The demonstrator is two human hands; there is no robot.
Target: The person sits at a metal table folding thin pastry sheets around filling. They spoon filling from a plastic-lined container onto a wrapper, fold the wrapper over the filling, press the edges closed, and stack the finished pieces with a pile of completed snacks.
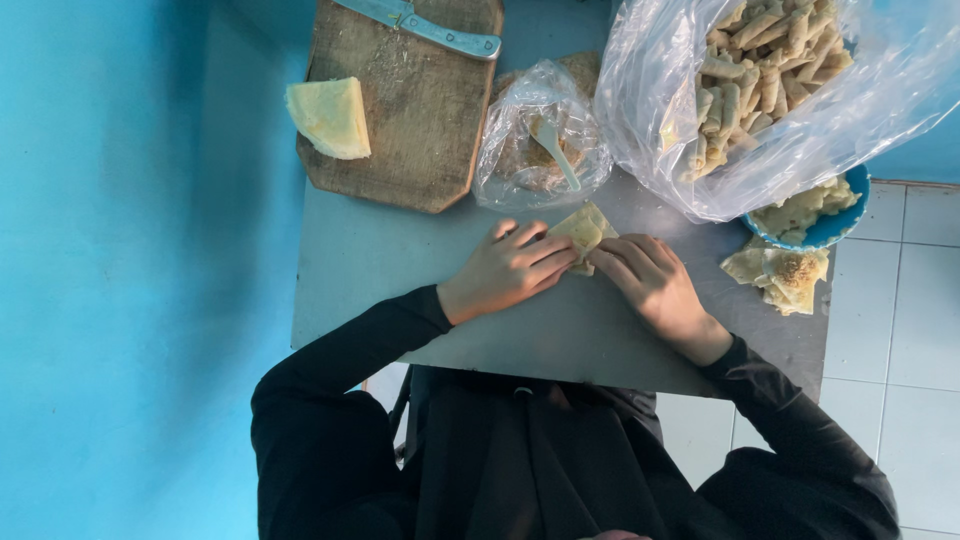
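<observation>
Soft, even daylight fills the view, with no hard shadows; a strong blue cast tints the left half, where the plain turquoise wall (110, 250) glows brightest toward seven o'clock; white glare streaks the large clear plastic bag of rolled pastries (770, 90) at one o'clock, and the smaller crumpled clear bag (540, 140) at twelve glints too; the black-sleeved torso (540, 460) at six o'clock falls into detail-less dark; focus is fairly sharp at centre, slightly soft toward the edges.
</observation>
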